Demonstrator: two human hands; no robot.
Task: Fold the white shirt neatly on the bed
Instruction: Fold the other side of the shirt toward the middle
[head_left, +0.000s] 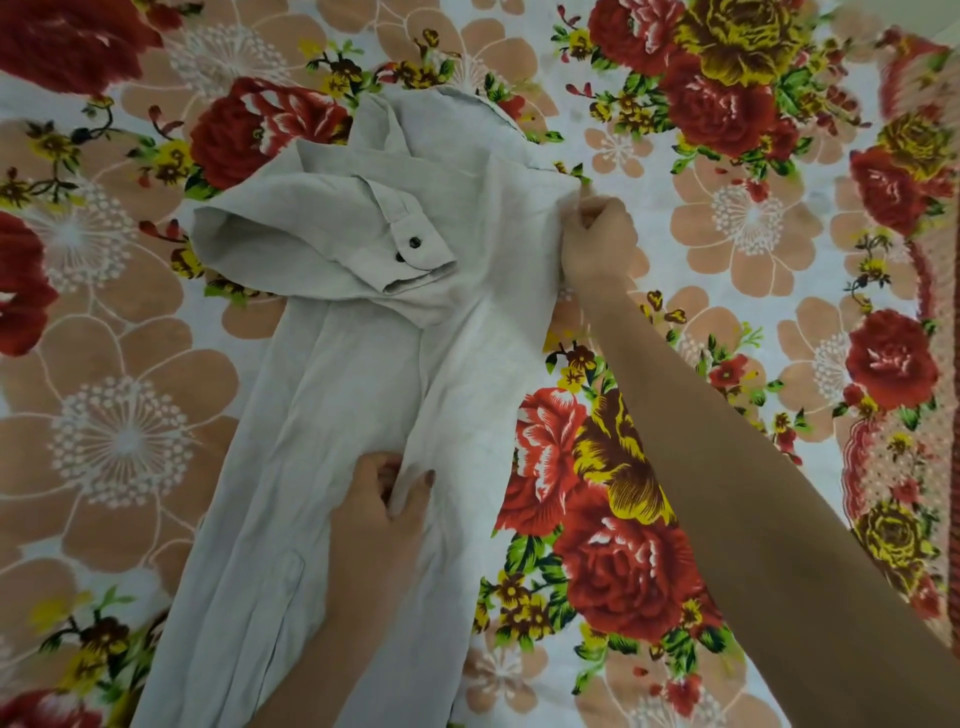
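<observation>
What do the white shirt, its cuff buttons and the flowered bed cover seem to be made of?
White shirt: probably woven cotton or linen, matte, since it creases finely and folds softly. Cuff buttons: dark and slightly glossy, likely plastic. Flowered bed cover: printed textile with a soft, slightly fuzzy look, perhaps fleece; the picture leaves this open.

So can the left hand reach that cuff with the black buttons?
Probably yes. The cuff lies uncovered on top of the shirt, straight ahead of the left hand. That hand pinches a shirt fold, though, so it must let go first.
</observation>
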